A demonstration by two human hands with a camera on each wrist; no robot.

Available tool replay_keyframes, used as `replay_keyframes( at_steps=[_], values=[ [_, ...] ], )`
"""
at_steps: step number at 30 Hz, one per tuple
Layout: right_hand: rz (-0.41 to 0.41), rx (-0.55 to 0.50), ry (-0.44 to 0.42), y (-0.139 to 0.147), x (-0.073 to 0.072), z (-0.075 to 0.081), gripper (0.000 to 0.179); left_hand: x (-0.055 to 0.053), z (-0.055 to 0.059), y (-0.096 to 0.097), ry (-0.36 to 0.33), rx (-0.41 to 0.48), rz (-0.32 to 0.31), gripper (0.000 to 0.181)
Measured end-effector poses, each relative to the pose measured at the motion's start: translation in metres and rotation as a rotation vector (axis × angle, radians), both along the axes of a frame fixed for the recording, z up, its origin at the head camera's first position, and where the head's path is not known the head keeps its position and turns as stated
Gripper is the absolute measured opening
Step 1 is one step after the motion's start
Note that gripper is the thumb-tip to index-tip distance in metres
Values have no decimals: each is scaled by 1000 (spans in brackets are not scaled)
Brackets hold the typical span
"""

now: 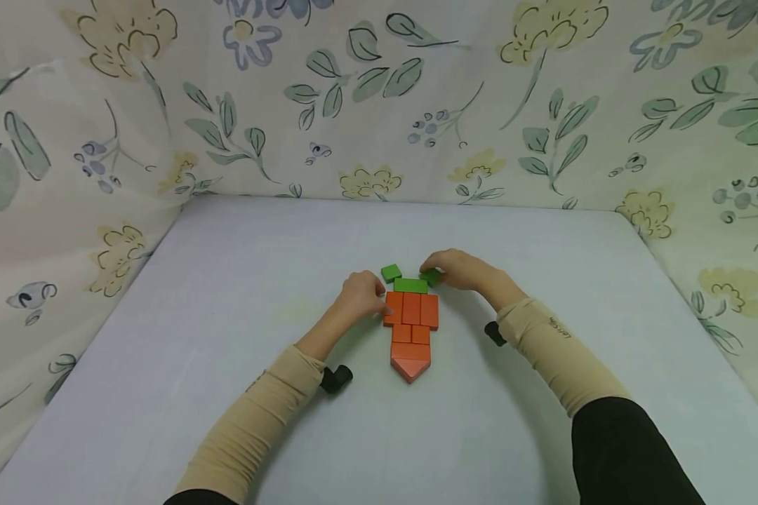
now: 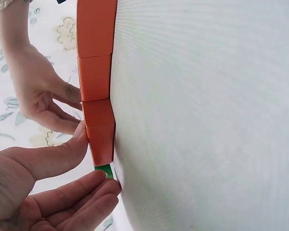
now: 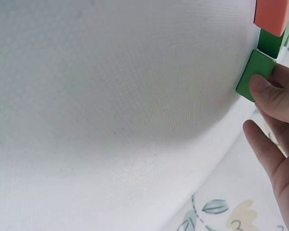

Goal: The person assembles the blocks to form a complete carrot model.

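On the white table, several orange blocks (image 1: 411, 309) lie flat together in one figure, with a pointed orange block (image 1: 410, 369) at the near end. A green rectangular block (image 1: 410, 285) lies against the far end. Beyond its left corner is a small green block (image 1: 391, 273), set at an angle. My left hand (image 1: 361, 294) rests its thumb on the leftmost orange block (image 2: 98, 142), the other fingers extended near its far corner. My right hand (image 1: 457, 270) pinches another small green block (image 3: 255, 77) between thumb and finger, at the right end of the green rectangle.
The white table (image 1: 278, 280) spreads around the blocks. Floral cloth (image 1: 366, 105) hangs behind the table and along its sides. Dark wrist cameras, one on the left sleeve (image 1: 337, 379) and one on the right sleeve (image 1: 495, 334), stick out near the figure.
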State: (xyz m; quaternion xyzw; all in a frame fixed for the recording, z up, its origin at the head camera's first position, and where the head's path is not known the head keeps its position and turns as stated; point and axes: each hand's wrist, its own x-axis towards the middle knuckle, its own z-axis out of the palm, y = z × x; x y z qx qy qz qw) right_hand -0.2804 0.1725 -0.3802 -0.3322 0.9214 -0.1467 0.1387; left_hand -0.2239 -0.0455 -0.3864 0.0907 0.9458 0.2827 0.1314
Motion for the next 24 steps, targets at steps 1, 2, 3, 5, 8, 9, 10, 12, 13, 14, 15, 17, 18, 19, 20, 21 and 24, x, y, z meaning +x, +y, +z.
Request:
replay_keyframes(
  at_steps=[1,2,3,5,8,9,10,12,13,14,15,17,18,19,20,21,24],
  values=[
    [8,-2,6,0,0,0,35,0,0,0,3,-2,-1,43],
    [15,-6,9,0,0,0,35,0,0,0,5,-2,-2,43],
    [19,-8,12,0,0,1,35,0,0,0,6,-3,-2,43],
    [23,-11,17,-1,1,1,35,0,1,1,8,-6,-5,43],
    [18,-12,17,-1,1,1,36,0,0,1,2,-1,-6,42],
    [18,-11,20,-1,1,1,36,0,0,2,-1,1,-5,42],
    [19,-12,21,-1,1,0,36,0,0,2,-2,3,-5,42],
    [22,-11,24,-1,1,-1,36,0,0,2,-5,4,-3,43],
    [21,-10,24,-1,1,-1,36,1,0,2,-5,4,-3,43],
    [19,-11,22,-1,1,-1,36,1,0,2,-5,3,-3,43],
    [18,-9,19,-1,1,-2,36,1,0,2,-4,2,-3,43],
    [14,-6,16,-1,1,-2,36,1,1,2,-5,-2,-2,43],
    [9,-5,11,-2,1,-2,36,1,1,2,-6,-2,-2,43],
    [11,-4,13,-2,1,-2,36,1,2,2,-8,-3,-1,43],
    [9,-2,11,-2,1,-1,36,1,2,2,-8,-4,-1,43],
    [8,0,10,-2,1,-1,36,2,2,2,-7,-8,-3,43],
    [8,7,5,-2,2,0,39,3,4,2,0,-40,0,44]
  ],
)
